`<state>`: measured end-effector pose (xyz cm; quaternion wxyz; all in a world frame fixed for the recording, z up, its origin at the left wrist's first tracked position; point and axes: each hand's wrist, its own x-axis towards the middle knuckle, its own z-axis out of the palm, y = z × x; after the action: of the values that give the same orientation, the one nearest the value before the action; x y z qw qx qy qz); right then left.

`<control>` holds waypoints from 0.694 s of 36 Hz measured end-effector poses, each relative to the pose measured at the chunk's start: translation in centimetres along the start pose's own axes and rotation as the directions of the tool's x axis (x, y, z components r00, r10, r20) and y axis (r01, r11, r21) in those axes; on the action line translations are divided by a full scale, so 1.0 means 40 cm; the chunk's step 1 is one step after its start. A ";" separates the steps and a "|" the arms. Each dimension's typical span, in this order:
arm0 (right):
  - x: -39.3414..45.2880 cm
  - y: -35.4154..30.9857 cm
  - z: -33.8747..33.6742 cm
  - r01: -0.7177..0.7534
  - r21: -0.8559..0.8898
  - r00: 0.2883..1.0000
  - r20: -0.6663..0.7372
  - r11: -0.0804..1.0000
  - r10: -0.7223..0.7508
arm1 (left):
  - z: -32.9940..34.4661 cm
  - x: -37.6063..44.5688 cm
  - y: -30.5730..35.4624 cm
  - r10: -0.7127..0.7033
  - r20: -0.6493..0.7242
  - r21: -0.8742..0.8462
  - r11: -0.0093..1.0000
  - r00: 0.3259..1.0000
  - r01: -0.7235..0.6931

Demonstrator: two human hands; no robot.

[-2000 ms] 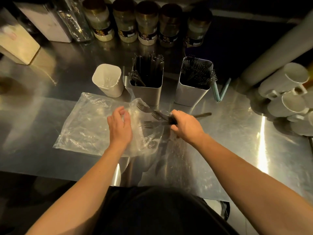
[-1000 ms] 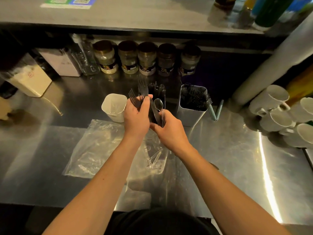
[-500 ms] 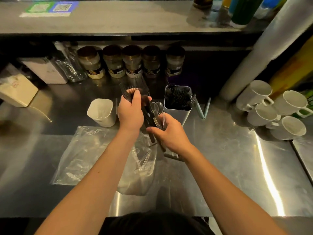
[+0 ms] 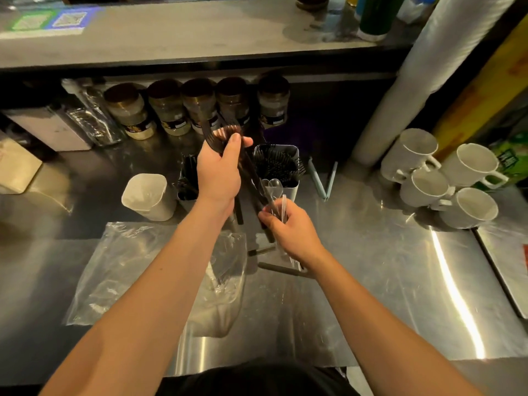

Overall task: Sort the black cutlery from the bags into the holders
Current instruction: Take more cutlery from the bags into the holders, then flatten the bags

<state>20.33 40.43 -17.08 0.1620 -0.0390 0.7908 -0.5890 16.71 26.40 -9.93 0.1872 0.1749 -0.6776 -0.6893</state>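
My left hand (image 4: 218,174) is curled round a bunch of black forks (image 4: 225,137), thumb pressed over the necks, tines fanning up and away from me. My right hand (image 4: 288,227) grips the lower handle ends of black cutlery together with a few clear plastic spoons (image 4: 275,185), fingers closed around them. Both hands are raised above the steel counter (image 4: 371,252), in front of the holders.

The right holder (image 4: 291,187) is packed with black forks; the middle holder (image 4: 187,178), partly behind my left hand, carries more black pieces; the white holder (image 4: 147,195) on the left shows no black cutlery. A clear plastic bag (image 4: 120,270) lies flat on the counter under my left forearm.

5 jars (image 4: 171,110) line the back, their labels too dark to read. 4 white mugs (image 4: 445,178) lie stacked at right. The coloured squares (image 4: 47,21) on the shelf are unreadable.
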 end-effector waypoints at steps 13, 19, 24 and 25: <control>0.008 0.088 -0.051 -0.187 0.140 0.972 -0.118 0.972 0.204 | 0.096 0.144 0.031 0.065 -0.044 -0.057 0.996 0.997 -0.067; 0.017 0.099 -0.076 -0.173 0.215 0.966 -0.155 0.961 0.209 | 0.126 0.173 -0.021 0.052 0.066 0.169 0.984 0.996 -0.063; 0.028 0.097 -0.091 -0.156 0.261 0.957 -0.200 0.953 0.211 | 0.158 0.181 -0.059 -0.160 0.313 0.474 0.881 0.936 -0.007; 0.029 0.096 -0.091 -0.150 0.273 0.956 -0.206 0.950 0.211 | 0.159 0.181 -0.066 -0.210 0.355 0.547 0.837 0.911 -0.021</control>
<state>18.61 44.65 -20.02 0.1253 0.1244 0.7225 -0.6685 7.22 28.37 -12.34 -0.0475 0.1093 -0.8577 -0.5001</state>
